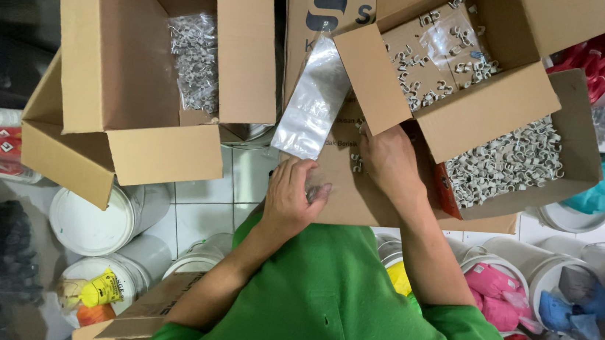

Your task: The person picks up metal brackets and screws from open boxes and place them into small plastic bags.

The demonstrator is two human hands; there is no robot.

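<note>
The left hand [291, 195] has its grip pinched on a clear bag [313, 108], which stretches up and away from it. Just right, the right hand [390, 162] rests fingers-down on a cardboard flap [344, 196], apparently over small white clips [356, 162]; whether its grip is closed I cannot tell.

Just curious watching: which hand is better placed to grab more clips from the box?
Probably the right hand: it rests on the flap beside the clips. The left hand is farther and curled around a clear item.
</note>
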